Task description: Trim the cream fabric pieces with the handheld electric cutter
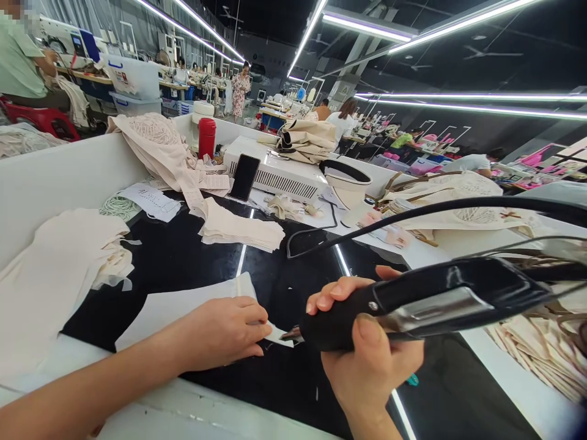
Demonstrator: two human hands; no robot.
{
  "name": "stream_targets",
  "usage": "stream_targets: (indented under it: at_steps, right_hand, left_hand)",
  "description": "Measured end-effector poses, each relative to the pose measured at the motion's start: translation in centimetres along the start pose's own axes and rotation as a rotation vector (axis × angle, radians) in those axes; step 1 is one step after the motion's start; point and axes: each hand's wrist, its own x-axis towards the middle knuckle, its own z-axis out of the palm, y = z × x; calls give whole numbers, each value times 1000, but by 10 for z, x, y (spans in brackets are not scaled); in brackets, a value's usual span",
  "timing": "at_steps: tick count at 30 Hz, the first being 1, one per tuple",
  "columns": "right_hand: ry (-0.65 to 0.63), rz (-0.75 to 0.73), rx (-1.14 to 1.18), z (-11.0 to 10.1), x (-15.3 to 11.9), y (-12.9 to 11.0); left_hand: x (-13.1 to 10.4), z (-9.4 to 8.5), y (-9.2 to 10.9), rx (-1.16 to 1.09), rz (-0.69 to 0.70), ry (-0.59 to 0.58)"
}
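Observation:
My left hand [224, 330] is closed on the edge of a pale fabric piece [160, 315], which lies on the black glossy work surface [284, 281]. A narrow corner of the piece sticks out past my fingertips. My right hand [367, 360] is wrapped round a black corded hand tool [426, 299] with a metal lever along its side. The tool's small metal tip [293, 334] meets that corner; whether it grips or cuts it I cannot tell. A thick black cable [435, 211] arcs above the tool.
Cream fabric stacks lie at the left [59, 263] and centre [241, 226]. A phone [244, 177] leans against a white vented box [279, 171]; a red flask [206, 137] stands behind. Folded cream pieces [541, 348] lie right. Other people sit and stand farther off among sewing machines.

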Motion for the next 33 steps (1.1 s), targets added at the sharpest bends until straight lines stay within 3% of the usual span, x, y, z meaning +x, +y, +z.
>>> stream_targets:
  at_steps: [6,17,24,27,33]
  right_hand:
    - [56,-14,-43,-8,1,-4]
    - [29,-22,-56,-8,-3,0]
    - [17,-31,-78,-17,3,11]
    - [16,-34,-93,-19,9,17]
    - [50,-38,-140,-18,22,22]
  left_hand:
    - [0,-1,0,29,17,17]
    - [-3,-1,-3,-46,21,41]
    - [-7,-13,-21,-181,-165,160]
    - [-11,-15,-27,-130,-217,120]
    - [-29,-14,-20,7,-167,70]
